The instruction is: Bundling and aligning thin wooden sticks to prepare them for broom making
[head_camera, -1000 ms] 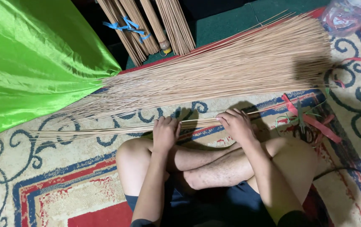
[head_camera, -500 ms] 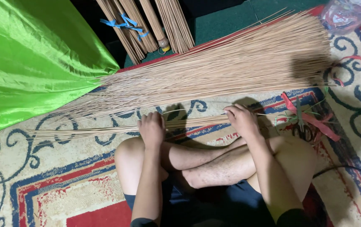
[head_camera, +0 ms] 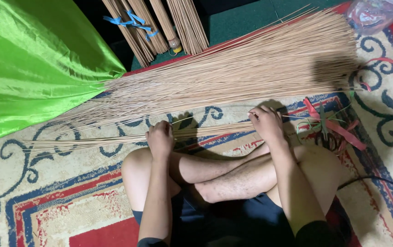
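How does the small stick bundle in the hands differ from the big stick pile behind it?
The small bundle is thin and tight; the big pile is wide and fans out toward the right. The small bundle is gripped by the left hand and right hand; the big pile lies untouched on the carpet. The small bundle lies nearly level; the big pile slants up to the right. Both are pale tan, thin, long sticks.
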